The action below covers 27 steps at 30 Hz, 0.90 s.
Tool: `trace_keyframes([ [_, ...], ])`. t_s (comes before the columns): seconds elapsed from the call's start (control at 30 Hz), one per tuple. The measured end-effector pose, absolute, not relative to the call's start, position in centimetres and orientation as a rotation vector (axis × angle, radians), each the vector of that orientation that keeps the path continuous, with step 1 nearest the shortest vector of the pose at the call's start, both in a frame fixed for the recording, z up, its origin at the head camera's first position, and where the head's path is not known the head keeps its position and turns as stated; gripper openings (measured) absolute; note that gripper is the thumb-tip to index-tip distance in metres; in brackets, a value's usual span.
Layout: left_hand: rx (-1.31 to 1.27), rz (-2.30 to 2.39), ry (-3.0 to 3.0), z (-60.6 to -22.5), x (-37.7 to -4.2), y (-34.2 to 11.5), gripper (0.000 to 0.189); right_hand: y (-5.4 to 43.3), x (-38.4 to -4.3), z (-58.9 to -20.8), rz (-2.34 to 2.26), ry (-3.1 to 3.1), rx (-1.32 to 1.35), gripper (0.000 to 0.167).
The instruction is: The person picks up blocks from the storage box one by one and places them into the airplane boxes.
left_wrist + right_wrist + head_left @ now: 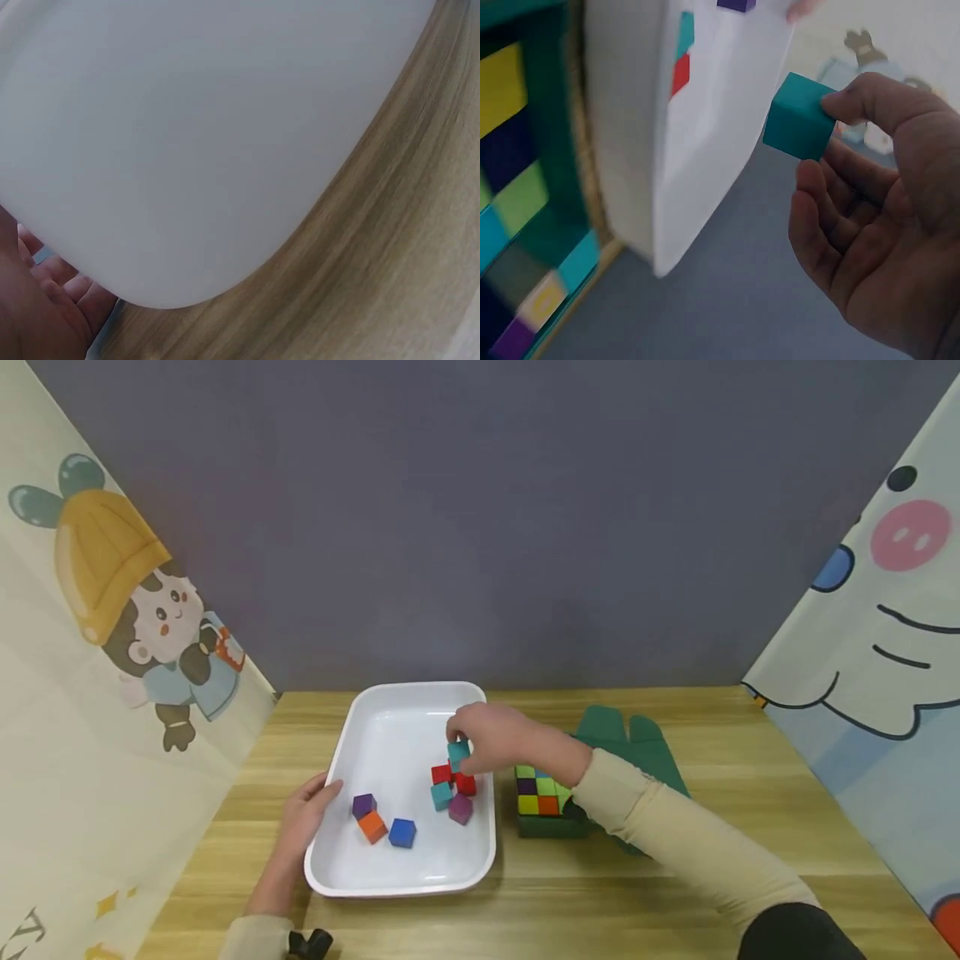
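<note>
right hand [491,737] is pinching a teal cube [457,752] over the white tray [393,731], near some red cubes [466,785] — if that pinch is slipping, it could be knocking those around. left hand [306,810] is gripping the tray's rim — a tug might be sliding them all.

In the tray [390,735], well left of the fingers [459,722] of the right hand [495,739], lie 3 cubes [372,827]; right of those fingers, a box [553,828].
</note>
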<state>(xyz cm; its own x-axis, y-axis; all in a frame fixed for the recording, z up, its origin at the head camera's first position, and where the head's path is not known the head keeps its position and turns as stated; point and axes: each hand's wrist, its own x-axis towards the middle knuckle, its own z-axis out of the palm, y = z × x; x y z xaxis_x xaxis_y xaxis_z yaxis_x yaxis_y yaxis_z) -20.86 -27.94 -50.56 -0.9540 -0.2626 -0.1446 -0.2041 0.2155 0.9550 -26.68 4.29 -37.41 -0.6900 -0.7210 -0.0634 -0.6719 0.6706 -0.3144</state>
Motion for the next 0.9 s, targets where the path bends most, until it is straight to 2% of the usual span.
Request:
trace_keyframes([
  [0.3, 0.5, -1.846, -2.435, -50.0, -20.4, -28.9, 0.055, 9.5, -28.3, -38.8, -0.523, 2.745, -1.058, 0.023],
  [0.47, 0.517, -1.809, -2.489, -49.8, -20.1, -29.5, 0.057, 11.1, -28.4, -40.2, -0.573, 2.717, -0.998, 0.028],
  [0.9, 0.47, -1.868, -2.461, -50.2, -21.1, -28.2, 0.055, 13.5, -27.8, -41.8, -0.483, 2.764, -0.903, 0.026],
])
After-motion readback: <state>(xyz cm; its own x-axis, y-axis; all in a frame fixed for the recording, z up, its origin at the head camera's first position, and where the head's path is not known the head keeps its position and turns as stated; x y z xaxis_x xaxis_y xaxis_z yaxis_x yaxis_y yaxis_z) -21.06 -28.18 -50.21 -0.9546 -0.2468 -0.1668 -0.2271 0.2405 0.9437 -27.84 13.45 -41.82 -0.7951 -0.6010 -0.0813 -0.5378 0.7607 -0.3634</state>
